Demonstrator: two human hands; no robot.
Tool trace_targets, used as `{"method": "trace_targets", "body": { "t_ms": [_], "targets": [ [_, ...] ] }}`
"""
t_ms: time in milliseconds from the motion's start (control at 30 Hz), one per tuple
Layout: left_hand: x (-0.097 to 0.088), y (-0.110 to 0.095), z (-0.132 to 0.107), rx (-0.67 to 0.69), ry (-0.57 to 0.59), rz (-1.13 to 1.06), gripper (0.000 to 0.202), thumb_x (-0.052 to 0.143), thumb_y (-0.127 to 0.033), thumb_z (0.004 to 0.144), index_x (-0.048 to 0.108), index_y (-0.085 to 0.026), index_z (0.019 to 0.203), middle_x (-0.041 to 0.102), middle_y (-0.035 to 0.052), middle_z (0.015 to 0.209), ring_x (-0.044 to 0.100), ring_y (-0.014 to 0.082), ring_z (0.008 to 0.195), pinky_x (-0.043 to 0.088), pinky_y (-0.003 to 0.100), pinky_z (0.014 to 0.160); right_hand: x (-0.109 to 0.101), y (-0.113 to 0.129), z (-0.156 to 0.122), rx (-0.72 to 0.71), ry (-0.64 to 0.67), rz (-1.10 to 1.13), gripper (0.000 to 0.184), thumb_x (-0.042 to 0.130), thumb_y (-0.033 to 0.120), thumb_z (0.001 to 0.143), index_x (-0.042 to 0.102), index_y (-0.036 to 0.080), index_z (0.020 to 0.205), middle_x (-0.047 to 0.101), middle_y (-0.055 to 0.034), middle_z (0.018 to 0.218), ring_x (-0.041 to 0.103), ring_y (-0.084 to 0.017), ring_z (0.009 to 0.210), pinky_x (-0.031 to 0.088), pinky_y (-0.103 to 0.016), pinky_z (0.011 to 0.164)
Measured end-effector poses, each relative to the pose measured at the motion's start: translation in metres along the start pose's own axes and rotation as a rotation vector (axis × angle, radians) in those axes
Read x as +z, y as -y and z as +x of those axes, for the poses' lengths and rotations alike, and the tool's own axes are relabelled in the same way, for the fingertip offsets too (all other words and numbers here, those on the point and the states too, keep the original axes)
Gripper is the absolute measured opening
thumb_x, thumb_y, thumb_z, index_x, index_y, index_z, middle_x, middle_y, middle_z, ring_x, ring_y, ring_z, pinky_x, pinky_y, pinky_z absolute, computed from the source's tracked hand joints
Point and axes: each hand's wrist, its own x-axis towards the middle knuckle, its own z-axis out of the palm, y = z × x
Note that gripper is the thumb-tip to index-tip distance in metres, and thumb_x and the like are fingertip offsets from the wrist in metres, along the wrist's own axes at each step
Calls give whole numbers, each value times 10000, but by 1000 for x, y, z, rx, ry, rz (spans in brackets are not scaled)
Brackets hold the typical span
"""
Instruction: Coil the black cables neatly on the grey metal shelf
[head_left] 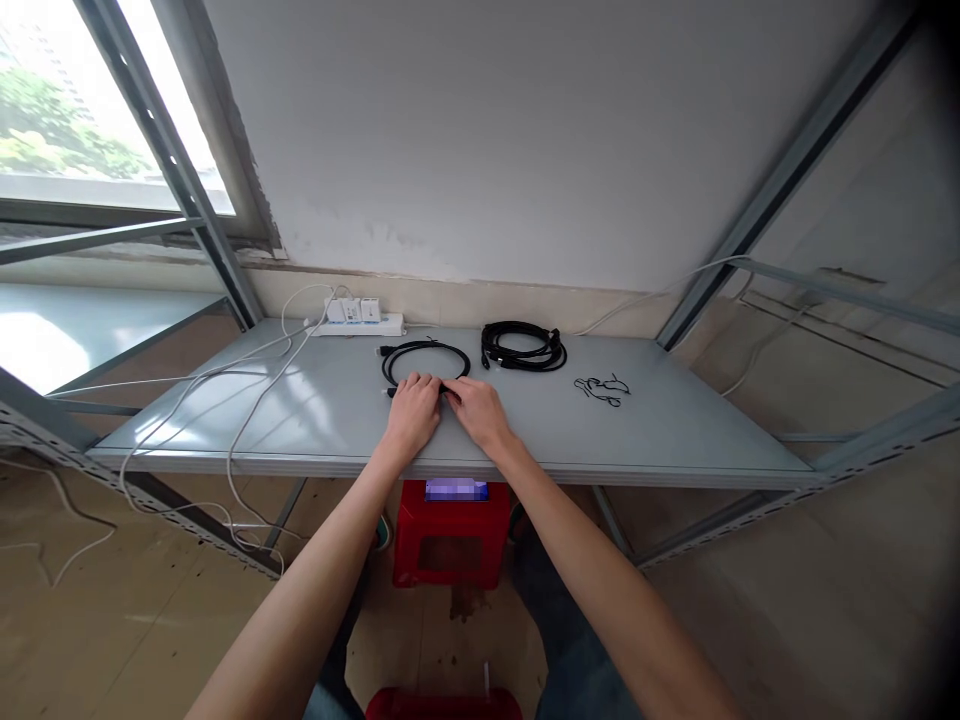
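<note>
A black cable (424, 357) lies coiled in a loop on the grey shelf top (675, 420). My left hand (413, 408) and my right hand (478, 408) meet at the loop's near edge, fingers curled down and pinching the cable between them. A second, thicker coil of black cable (523, 347) rests just right of the first. Further right lie a few thin black twist ties (602, 388).
A white power strip (357, 322) with white plugs sits at the back left, its white cords (247, 385) trailing over the shelf's left side to the floor. A red plastic stool (451, 535) stands under the shelf. Metal rack posts rise on both sides.
</note>
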Motion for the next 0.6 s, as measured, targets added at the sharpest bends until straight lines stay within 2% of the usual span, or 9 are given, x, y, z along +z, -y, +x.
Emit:
{"method": "trace_targets", "body": {
  "t_ms": [400,600],
  "targets": [
    [5,3,2,19,-2,-16,319,390,-184,1050,693,-173,1151,719,153,1117,599,345,1117,447,472,954,-2,0,1,29,-73,95,164,640,200,1042,792,207,981,787,-50,954,684,-178,844,455,-272,785],
    [3,2,1,-6,5,-43,297,420,-191,1043,703,-191,1133,727,155,1110,606,350,1142,448,465,966,-3,1,2,71,-88,177,127,669,225,1020,767,201,941,788,-41,920,682,-175,819,467,-265,791]
  ]
}}
